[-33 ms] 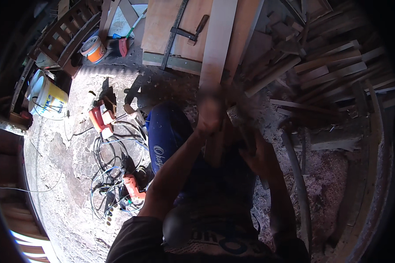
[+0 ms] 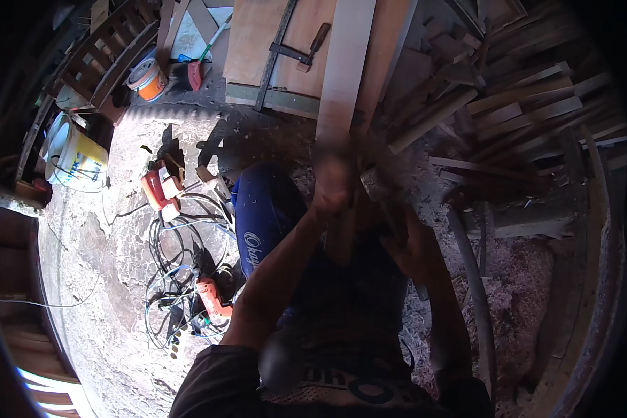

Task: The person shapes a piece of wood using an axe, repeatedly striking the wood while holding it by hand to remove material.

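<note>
My left hand [image 2: 333, 189] is closed at the near end of a long pale board [image 2: 348, 63]. A blurred patch covers its fingers, so what they grip cannot be made out. Below that hand, a narrower wooden piece [image 2: 339, 240] lies between my knees. My right hand [image 2: 416, 251] wraps around the handle of what looks like a hammer [image 2: 373, 184]. The hammer's blocky head points away from me, just right of my left hand, and its handle end sticks out below my right palm.
A bar clamp [image 2: 292, 52] lies across wide wooden panels [image 2: 251, 42] ahead. Offcuts [image 2: 522, 104] pile up at the right. On the floor to the left are an orange drill [image 2: 212, 299], a red power tool [image 2: 161, 188], tangled cables [image 2: 161, 244] and buckets [image 2: 80, 157].
</note>
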The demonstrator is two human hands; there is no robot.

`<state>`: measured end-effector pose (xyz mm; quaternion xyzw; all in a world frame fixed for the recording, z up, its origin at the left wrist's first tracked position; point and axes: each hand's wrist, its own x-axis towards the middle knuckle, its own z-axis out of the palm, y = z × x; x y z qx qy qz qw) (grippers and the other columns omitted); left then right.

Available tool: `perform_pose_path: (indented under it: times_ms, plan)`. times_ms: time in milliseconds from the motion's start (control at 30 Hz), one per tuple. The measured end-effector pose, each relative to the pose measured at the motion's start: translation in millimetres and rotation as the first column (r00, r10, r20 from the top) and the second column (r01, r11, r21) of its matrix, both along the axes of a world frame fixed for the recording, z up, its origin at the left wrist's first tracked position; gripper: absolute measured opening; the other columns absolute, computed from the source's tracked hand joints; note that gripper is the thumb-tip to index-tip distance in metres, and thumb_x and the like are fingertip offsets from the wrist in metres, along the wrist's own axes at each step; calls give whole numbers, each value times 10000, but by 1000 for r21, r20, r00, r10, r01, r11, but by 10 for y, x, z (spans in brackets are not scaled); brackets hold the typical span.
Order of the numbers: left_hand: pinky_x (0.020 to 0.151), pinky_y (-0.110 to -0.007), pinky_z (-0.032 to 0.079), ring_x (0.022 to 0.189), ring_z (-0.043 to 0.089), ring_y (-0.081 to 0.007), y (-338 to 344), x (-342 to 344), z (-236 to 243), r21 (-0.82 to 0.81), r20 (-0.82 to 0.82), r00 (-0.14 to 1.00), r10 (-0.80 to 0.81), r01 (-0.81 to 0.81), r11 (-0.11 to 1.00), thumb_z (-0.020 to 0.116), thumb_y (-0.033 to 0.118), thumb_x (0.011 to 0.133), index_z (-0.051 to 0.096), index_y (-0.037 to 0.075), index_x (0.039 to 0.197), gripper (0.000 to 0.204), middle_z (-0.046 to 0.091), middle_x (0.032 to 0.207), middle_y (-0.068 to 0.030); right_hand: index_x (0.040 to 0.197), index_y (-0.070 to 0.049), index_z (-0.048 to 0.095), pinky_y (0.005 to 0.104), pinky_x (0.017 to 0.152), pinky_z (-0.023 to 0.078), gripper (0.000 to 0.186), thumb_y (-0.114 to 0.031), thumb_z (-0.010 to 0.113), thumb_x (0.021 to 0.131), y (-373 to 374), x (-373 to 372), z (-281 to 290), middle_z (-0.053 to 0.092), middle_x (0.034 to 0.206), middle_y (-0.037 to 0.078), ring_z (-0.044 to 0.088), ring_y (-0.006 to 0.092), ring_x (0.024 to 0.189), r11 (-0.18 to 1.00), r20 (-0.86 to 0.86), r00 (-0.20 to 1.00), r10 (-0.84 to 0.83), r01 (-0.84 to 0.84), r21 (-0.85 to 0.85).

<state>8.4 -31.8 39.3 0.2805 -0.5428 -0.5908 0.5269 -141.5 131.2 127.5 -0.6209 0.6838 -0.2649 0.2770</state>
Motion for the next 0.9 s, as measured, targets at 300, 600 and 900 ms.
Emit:
perform_pose_path:
  times_ms: [300,600,900]
  plan:
    - [779,-278,533,881,656,-115,103,-75,8,20,-24,999,-37,38,999,685,59,843,662,-7,1062,230,702,971,-33,1433,-18,366,480,753,552,681,-131,684,841,-275,-24,630,675,980,279,670,459,909,973,-92,988,121,-137,-186]
    - [743,-297,538,883,663,-141,-68,-177,-829,-397,247,952,181,-71,915,700,121,862,650,5,1102,271,696,1005,-31,1338,-9,451,507,761,535,504,-113,636,880,-599,116,959,673,965,266,672,452,903,936,-416,848,328,-351,21]
    - [752,-315,547,914,660,-138,203,-2,-347,-7,60,990,-124,125,992,667,93,898,627,11,1147,265,670,1112,-98,1378,-20,425,498,805,541,572,-117,644,859,-464,123,808,664,1026,284,658,452,940,948,-362,910,201,-274,-163]
